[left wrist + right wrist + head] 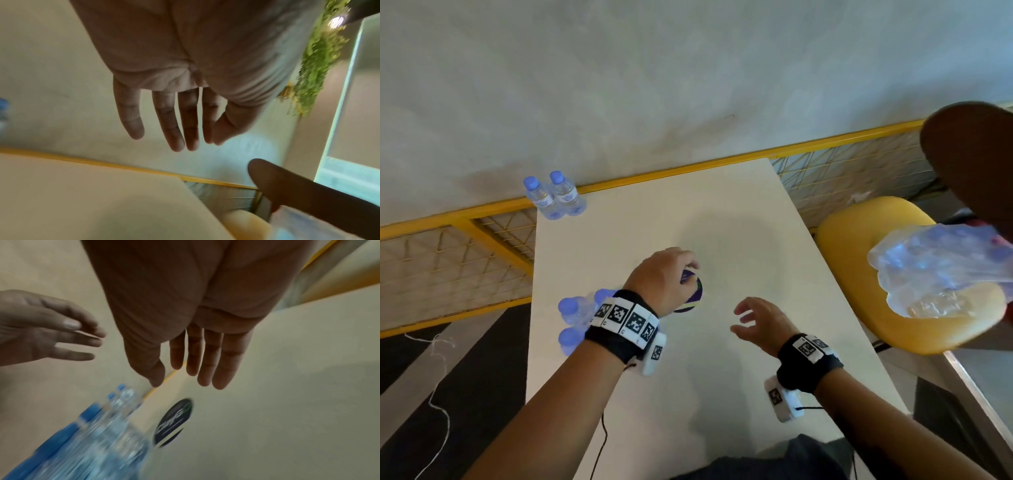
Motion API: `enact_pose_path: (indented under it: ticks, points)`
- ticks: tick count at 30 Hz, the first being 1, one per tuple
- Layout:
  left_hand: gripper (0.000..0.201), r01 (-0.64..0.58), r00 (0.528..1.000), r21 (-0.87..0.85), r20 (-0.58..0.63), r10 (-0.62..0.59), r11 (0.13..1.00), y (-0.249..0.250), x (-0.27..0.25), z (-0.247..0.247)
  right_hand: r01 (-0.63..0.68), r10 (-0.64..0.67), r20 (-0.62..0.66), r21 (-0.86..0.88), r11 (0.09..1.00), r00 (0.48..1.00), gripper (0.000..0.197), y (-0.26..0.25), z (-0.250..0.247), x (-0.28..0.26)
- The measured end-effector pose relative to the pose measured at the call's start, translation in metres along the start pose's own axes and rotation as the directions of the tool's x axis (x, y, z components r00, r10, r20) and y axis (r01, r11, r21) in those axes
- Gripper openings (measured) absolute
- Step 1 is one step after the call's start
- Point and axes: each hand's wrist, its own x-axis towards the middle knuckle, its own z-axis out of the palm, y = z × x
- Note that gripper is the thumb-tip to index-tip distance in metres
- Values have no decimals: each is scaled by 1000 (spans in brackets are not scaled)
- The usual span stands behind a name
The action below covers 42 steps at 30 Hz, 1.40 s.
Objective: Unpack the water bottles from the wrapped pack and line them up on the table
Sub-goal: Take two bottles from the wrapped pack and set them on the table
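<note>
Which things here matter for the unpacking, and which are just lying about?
Job: two standing bottles; bottle cluster at the table's left edge; crumpled plastic wrap; table.
Lying about: round dark sticker; yellow chair; yellow railing.

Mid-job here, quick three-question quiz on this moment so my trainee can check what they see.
1. True or false: the left hand and the right hand each grip a bottle.
2. How many bottles stand at the far left corner of the table?
3. Where is the crumpled plastic wrap? A) flat under the left hand B) over the yellow chair C) on the floor

Key: 1 false, both hands hold nothing; 2 two; 3 B.
</note>
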Motion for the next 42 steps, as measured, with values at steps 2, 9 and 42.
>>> enact_pose_path:
  ticks: [2,9,42]
  points:
    - [19,-74,997,-103,23,77,992,46,16,25,-101,102,-71,16,995,992,21,40,-42,-21]
    - [21,-202,889,-204,373,267,958,203,74,164,-441,501,-427,238,865,752,8,192,-179,-97]
    - [59,128,914,8,386,-121,992,380,305,353,-503,548,-340,217,837,764,37,363,-335,-26]
